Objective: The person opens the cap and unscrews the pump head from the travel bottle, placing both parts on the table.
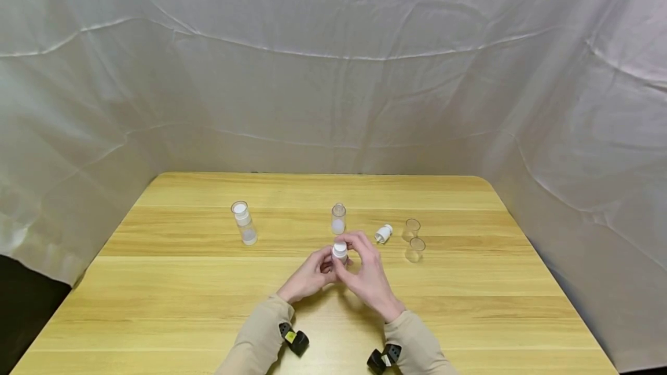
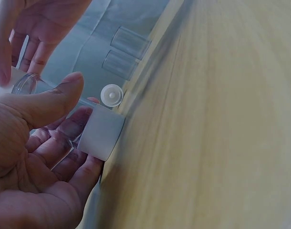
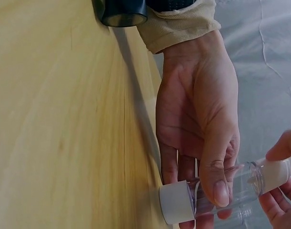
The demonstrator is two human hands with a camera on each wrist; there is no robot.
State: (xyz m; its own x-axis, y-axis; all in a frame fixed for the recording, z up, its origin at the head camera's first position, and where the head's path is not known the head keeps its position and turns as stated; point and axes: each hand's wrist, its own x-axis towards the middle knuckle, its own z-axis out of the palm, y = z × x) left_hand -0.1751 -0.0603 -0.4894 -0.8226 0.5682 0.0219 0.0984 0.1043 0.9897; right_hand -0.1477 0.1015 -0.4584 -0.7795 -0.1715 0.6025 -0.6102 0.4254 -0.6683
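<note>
My left hand [image 1: 310, 278] grips the clear body of a small bottle, its thumb across the body [image 3: 240, 187]. A wide white base [image 2: 101, 133] forms the bottle's bottom end, close to the table. My right hand [image 1: 369, 279] pinches the white top part [image 1: 340, 249] between thumb and fingers. At the right edge of the right wrist view, fingertips of the right hand [image 3: 284, 148] touch that white part [image 3: 275, 174]. The left wrist view has the left hand [image 2: 40, 157] large in front and the right hand [image 2: 45, 21] beyond it.
A clear bottle with a white middle and base [image 1: 245, 224] stands at the left on the wooden table [image 1: 172, 282]. Beyond my hands stands another clear bottle [image 1: 339, 219]. To the right are a white pump piece [image 1: 384, 234] and two clear covers [image 1: 411, 229]. Grey cloth surrounds the table.
</note>
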